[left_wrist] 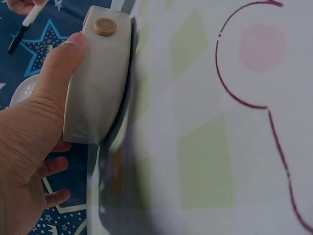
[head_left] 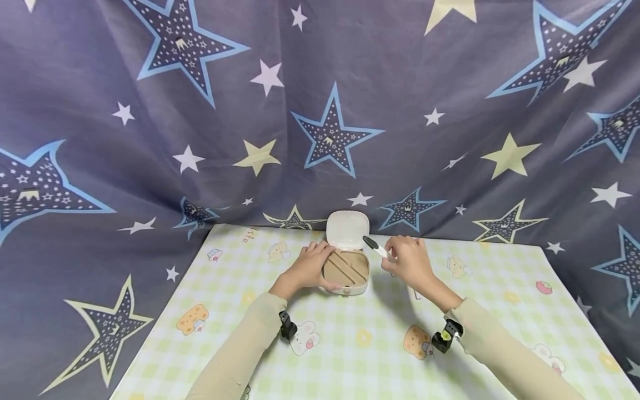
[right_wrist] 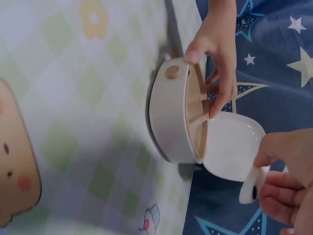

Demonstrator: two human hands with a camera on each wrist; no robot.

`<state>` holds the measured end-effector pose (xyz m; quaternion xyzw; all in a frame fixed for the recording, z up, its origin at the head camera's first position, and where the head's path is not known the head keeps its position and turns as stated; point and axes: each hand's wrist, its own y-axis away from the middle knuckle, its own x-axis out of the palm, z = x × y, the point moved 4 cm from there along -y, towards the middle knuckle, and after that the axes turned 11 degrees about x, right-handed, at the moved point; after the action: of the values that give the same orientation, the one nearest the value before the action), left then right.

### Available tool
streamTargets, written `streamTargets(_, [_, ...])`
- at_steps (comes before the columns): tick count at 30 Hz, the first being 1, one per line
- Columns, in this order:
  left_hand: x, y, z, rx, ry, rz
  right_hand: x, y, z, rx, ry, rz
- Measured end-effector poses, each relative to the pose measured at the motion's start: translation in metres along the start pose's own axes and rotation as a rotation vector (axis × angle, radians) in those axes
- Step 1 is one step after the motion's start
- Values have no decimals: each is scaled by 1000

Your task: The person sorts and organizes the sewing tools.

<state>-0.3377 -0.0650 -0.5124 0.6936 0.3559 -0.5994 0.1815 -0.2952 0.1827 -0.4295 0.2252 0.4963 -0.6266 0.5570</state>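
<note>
A small white case (head_left: pixel 356 290) with a tan, divided inside sits on the table, its white lid (head_left: pixel 347 229) raised at the back. My left hand (head_left: pixel 309 268) grips the case's left side, the thumb on the front rim near a round tan button (left_wrist: pixel 104 27). Over the right of the case, my right hand (head_left: pixel 410 260) pinches a slim white tool with a black end (head_left: pixel 371 243). That black end points up and left, close to the lid. In the right wrist view the tool's white end (right_wrist: pixel 250 187) shows a dark spot; its exact kind is unclear.
A green-and-white checked cloth (head_left: pixel 330 361) with cartoon prints covers the table. Right behind the table's far edge hangs a dark blue curtain (head_left: pixel 400 155) with stars. Black wrist cameras (head_left: pixel 287 325) sit on both sleeves.
</note>
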Motion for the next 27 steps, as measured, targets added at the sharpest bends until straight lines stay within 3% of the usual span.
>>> streamTargets(12, [1,0,1,9,20,-27,14,0,7,88,27,175])
streamTargets(27, [3,-1,4,-15,50,2,25,-1,16,142,85,338])
